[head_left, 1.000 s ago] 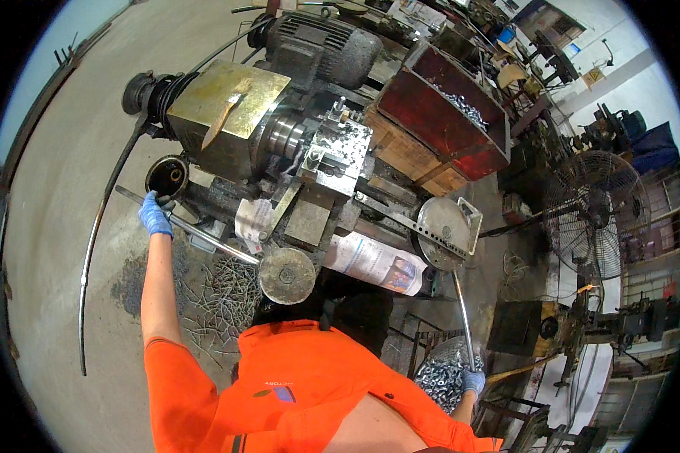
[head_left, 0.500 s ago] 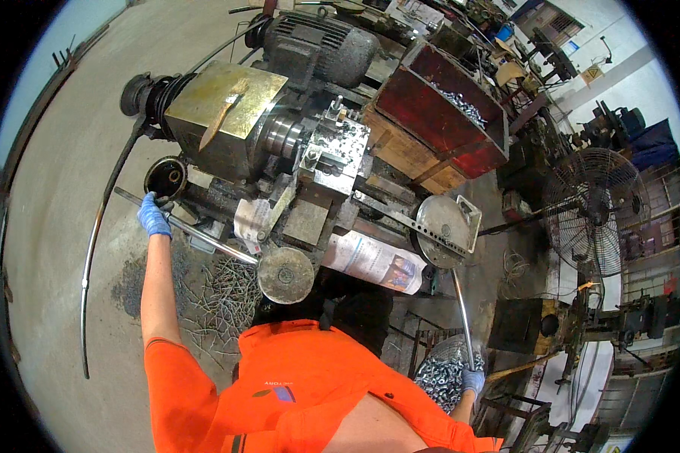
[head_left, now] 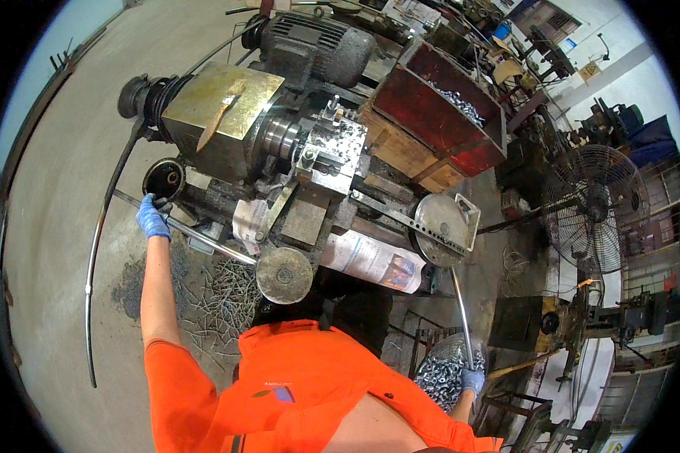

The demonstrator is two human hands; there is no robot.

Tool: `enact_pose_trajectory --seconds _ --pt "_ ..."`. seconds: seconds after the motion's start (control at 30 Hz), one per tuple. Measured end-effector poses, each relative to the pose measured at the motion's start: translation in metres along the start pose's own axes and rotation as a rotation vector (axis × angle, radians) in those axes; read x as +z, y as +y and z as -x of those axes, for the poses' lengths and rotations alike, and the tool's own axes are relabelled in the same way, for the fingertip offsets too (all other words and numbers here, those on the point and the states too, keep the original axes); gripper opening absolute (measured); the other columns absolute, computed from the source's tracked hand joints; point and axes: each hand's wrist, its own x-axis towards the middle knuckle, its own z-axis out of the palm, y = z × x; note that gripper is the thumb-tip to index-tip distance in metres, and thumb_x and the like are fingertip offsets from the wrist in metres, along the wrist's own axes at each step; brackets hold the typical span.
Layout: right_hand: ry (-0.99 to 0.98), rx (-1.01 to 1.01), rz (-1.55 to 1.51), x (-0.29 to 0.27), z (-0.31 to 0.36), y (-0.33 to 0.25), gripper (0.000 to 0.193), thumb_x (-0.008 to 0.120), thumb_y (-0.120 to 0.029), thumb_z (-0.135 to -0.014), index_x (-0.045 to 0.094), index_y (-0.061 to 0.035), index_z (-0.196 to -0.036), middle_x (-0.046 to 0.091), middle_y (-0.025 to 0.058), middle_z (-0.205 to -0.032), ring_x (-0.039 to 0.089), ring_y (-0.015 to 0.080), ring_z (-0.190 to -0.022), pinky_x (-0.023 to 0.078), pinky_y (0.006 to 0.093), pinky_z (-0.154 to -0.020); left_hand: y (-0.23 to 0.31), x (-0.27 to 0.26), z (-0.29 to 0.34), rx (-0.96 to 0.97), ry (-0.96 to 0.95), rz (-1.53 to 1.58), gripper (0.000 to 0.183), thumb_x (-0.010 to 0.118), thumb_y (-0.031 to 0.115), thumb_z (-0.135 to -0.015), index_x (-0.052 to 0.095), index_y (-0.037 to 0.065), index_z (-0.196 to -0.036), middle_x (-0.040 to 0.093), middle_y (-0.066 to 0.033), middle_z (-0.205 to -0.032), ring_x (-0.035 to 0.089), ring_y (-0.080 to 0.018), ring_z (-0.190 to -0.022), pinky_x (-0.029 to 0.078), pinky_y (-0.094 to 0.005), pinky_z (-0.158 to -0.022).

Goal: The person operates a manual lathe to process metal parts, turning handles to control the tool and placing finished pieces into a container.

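Note:
My left hand (head_left: 154, 217), in a blue glove, is closed around a long metal lever (head_left: 213, 245) beside a dark round cup (head_left: 165, 180). The lever slopes down to a round grey disc (head_left: 285, 275) at the front of the lathe-like machine. At the lower right my right hand (head_left: 472, 380), also gloved, grips a shiny steel handle rod (head_left: 462, 309) near its lower end. That rod rises toward a larger round plate (head_left: 440, 226). Between my hands are the spindle chuck (head_left: 281, 138) and a metal tool block (head_left: 334, 158) strewn with shavings.
A red bin (head_left: 438, 109) with small metal parts rests on a wooden box (head_left: 408, 151). A wire basket (head_left: 440, 375) of metal parts stands by my right hand. Metal rods (head_left: 223, 302) litter the floor. A brush (head_left: 217, 121) lies on the headstock; a large fan (head_left: 597, 208) stands right.

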Motion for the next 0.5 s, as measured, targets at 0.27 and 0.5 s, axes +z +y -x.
enact_pose_trajectory --seconds 0.27,0.5 --pt "0.082 0.051 0.014 0.020 -0.012 0.007 0.046 0.070 -0.031 -0.061 0.065 0.0001 -0.093 0.063 0.0241 -0.091 0.061 0.0358 -0.090 0.047 0.0396 -0.079 0.002 -0.001 0.003 0.008 -0.006 0.011 0.022 0.055 0.016 -0.082 0.056 -0.004 -0.091 0.061 -0.0175 -0.067 0.057 -0.0252 -0.044 0.051 -0.0322 -0.041" --pt "0.012 0.028 -0.018 0.037 -0.026 0.028 0.039 0.068 -0.029 -0.061 0.066 0.0007 -0.087 0.063 0.0241 -0.088 0.061 0.0372 -0.088 0.047 0.0400 -0.078 0.000 0.000 0.000 0.007 -0.012 -0.002 0.022 0.055 0.016 -0.082 0.056 -0.004 -0.091 0.061 -0.0173 -0.067 0.057 -0.0251 -0.045 0.052 -0.0317 -0.041"
